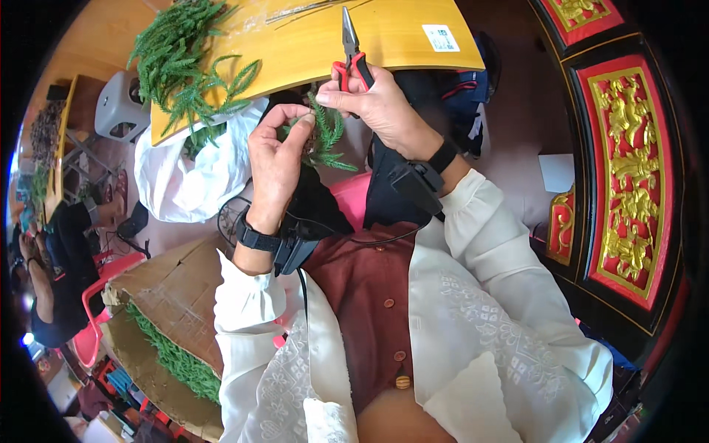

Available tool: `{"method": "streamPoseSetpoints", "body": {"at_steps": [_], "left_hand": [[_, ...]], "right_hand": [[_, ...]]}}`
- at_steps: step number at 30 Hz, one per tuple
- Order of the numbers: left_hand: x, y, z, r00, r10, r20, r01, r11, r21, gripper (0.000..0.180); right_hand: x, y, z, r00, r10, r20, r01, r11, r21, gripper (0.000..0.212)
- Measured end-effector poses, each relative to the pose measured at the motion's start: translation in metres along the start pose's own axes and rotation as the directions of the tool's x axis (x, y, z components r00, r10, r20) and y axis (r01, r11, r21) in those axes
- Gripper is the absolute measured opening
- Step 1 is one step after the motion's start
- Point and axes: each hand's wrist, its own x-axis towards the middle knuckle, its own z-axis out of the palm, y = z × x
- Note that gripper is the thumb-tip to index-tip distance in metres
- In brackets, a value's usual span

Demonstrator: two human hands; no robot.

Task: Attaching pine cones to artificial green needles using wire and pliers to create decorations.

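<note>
A green needled sprig (329,136) hangs just past the near edge of the yellow table (384,52). My left hand (277,151) pinches its stem between thumb and fingers. Close beside it, my right hand (388,111) is closed around pliers (348,33) with red and black handles, their jaws pointing up and away. The right thumb and forefinger also reach the sprig's stem. Whatever fine piece lies between the fingertips is too small to make out. More green sprigs (173,55) are heaped on the table's left, some drooping over its edge.
Thin stems or wires (303,10) lie at the table's far side. A white plastic bag (192,188) hangs below its left corner, beside a grey stool (118,107). An open cardboard box (173,284) holds greenery. Right stands a red-gold carved panel (628,177). Another person (55,273) sits far left.
</note>
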Motion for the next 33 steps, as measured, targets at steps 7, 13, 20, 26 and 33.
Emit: {"method": "streamPoseSetpoints", "body": {"at_steps": [7,13,20,26,33], "left_hand": [[-0.003,0.001,0.001,0.998,-0.032,0.045,0.029,0.997,0.067,0.007],[-0.002,0.013,0.005,0.998,-0.027,0.051,0.032,0.995,-0.098,0.007],[0.001,0.008,-0.008,0.970,-0.087,0.227,0.133,0.971,-0.197,0.007],[-0.001,0.007,-0.011,0.957,-0.031,0.290,0.149,0.906,-0.395,0.008],[0.001,0.009,-0.011,0.940,-0.005,0.342,0.191,0.837,-0.512,0.007]], "right_hand": [[0.003,0.010,-0.001,1.000,-0.028,0.003,0.029,0.997,-0.077,0.023],[0.001,0.012,-0.014,0.985,0.164,0.049,-0.160,0.985,-0.070,0.021],[-0.002,0.020,-0.015,0.960,-0.147,0.237,0.268,0.714,-0.647,0.023],[0.001,0.005,-0.037,0.895,-0.175,0.411,0.431,0.578,-0.692,0.021],[0.003,-0.003,-0.044,0.846,-0.096,0.525,0.476,0.580,-0.661,0.028]]}}
